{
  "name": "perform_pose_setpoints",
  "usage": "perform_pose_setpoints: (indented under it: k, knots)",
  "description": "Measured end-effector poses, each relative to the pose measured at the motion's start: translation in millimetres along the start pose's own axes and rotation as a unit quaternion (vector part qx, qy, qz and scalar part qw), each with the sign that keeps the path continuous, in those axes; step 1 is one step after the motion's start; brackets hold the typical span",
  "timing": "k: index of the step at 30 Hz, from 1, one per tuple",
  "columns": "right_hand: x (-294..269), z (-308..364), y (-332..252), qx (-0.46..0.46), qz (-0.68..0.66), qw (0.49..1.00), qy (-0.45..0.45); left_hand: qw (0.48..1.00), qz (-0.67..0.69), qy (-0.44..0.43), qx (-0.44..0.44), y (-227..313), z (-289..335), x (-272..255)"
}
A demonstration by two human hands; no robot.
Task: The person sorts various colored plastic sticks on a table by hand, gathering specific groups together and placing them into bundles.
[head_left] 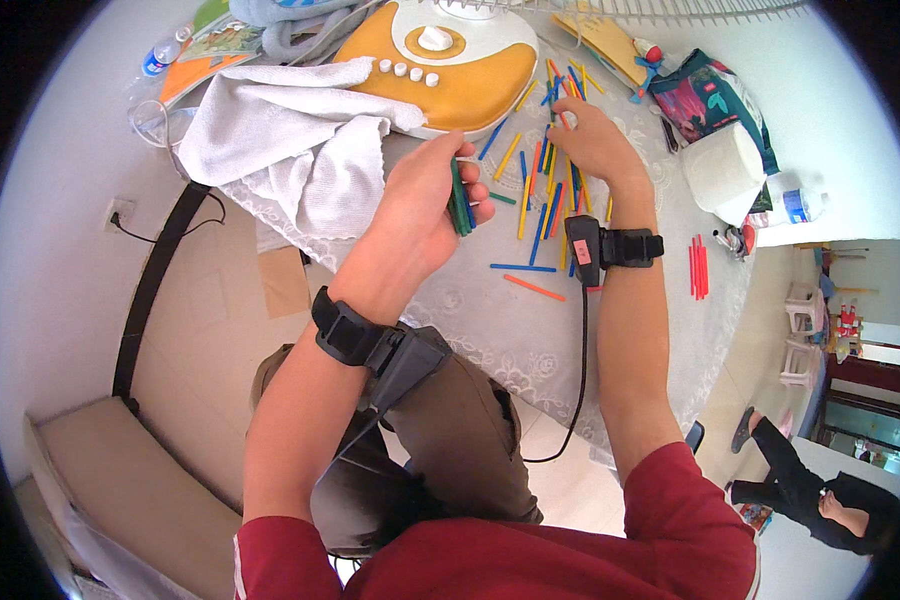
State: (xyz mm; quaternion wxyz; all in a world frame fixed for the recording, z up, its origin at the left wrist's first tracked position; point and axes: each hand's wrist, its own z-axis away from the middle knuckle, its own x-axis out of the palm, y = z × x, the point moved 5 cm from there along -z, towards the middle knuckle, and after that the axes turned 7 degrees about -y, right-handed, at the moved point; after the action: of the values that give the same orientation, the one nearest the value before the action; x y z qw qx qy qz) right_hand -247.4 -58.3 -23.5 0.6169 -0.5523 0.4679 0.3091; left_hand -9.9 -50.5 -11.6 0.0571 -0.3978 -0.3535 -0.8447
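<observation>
My left hand (425, 200) is closed round a small bundle of green sticks (458, 200), with a bit of blue showing among them. Over a loose pile of thin coloured sticks (540, 190) reaches my right hand (598, 145). Its thumb and forefinger are curved and apart, with sticks visible between and below them. Yellow, blue, orange and green sticks lie crosswise in the pile. An orange stick (534, 287) and a blue stick (523, 267) lie at its near side. Several red sticks (698, 268) lie side by side at the right.
A yellow-and-white fan base (450, 85) stands at the back beside a white towel (290, 140). At the right are a toilet roll (722, 172), a dark bag (715, 95) and a bottle (802, 205). A person (820, 490) is far right. A cable (582, 370) hangs from my right wrist strap.
</observation>
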Motion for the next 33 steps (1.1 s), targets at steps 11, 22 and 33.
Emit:
perform_pose_setpoints:
  k: [11, 22, 33]
  knots:
    - [4, -1, -11, 0.144, -0.055, 0.988, 0.027, 0.997, -0.041, -0.061, -0.037, -2, -1, -2]
    - [-33, 12, -33, 0.119, -0.116, 0.986, -0.022, 0.999, -0.006, 0.031, 0.006, -1, -5, -12]
    - [-47, 49, -122, -0.068, -0.260, 0.938, -0.221, 0.993, 0.084, 0.026, 0.075, 8, -14, -30]
